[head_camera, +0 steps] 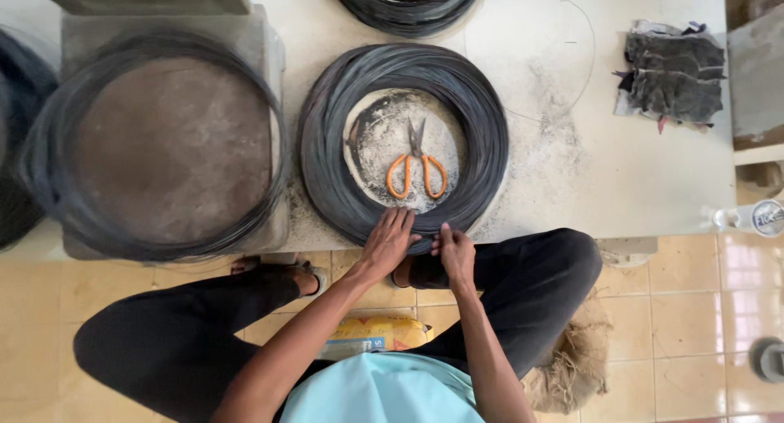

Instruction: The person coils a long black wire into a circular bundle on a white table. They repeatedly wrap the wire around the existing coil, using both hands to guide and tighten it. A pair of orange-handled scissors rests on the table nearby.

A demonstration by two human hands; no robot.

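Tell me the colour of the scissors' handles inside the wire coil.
Orange, on the scissors lying inside the dark wire coil; the head view shows it.

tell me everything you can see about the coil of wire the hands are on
The wire coil is a thick, flat ring of many dark grey, thin metal strands wound together. It lies flat on a pale, dusty slab. Orange-handled scissors lie inside its open centre, apart from the wire. At its near edge, the left hand rests spread on the strands and the right hand grips them beside it.
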